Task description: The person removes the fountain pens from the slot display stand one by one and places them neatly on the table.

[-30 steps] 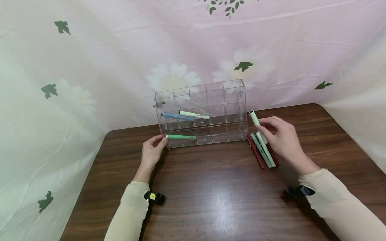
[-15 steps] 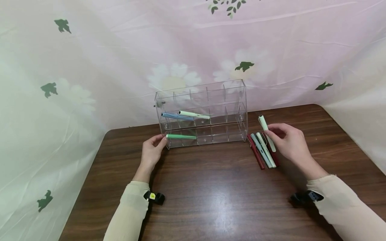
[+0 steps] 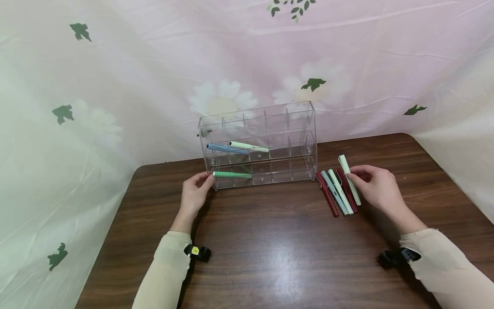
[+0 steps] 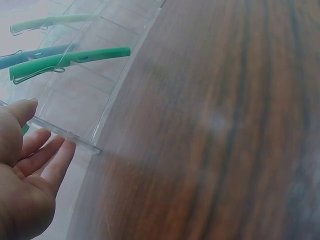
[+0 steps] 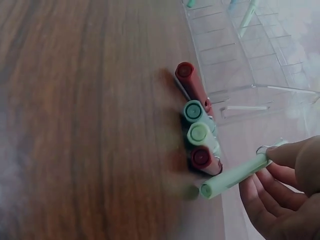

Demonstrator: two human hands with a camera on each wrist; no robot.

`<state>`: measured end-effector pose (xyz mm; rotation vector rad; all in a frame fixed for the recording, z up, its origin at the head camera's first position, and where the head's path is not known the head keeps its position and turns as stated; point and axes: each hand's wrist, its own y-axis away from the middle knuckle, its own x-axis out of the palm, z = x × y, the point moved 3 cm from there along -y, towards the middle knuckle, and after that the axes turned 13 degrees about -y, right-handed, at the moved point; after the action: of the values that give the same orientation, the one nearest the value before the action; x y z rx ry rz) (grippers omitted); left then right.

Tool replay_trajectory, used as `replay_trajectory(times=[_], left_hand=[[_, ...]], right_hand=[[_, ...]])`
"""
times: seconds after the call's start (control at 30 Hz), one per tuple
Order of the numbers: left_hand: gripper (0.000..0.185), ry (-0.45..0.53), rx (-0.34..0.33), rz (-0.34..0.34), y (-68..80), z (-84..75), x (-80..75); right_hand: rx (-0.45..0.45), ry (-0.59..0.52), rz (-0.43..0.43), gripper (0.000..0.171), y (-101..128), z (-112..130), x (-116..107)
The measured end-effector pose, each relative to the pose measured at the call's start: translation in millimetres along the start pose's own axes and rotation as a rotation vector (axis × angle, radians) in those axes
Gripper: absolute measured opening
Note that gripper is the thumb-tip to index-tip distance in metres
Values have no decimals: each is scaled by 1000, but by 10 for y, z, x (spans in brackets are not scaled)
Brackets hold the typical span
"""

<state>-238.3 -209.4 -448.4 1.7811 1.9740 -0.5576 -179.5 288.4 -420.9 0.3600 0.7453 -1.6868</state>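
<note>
Pale pink-and-white daisy-printed cloth hangs around the far, left and right sides of a dark brown wood-grain surface with rounded far corners and a bright near glare. Toward its far edge, the left hand grips the left end of a tiered clear plastic rack bearing three slim blue and green pens, while the right hand pinches a slim pale green pen just right of a row of four red, blue-grey and pale green pens.

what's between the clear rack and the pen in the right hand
In the head view, a red pen, a grey-blue pen, a mint pen and a second red pen lie there side by side.
</note>
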Motion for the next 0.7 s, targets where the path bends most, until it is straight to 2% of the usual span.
replay_trajectory(times=[0.33,0.7], left_hand=[[39,3,-6,3,-3,-4,8],[39,-2,3,-3,1,-5,-1]], right_hand=[[102,27,95,32,10,-144,8],[135,62,126,34,-9,-233,18]])
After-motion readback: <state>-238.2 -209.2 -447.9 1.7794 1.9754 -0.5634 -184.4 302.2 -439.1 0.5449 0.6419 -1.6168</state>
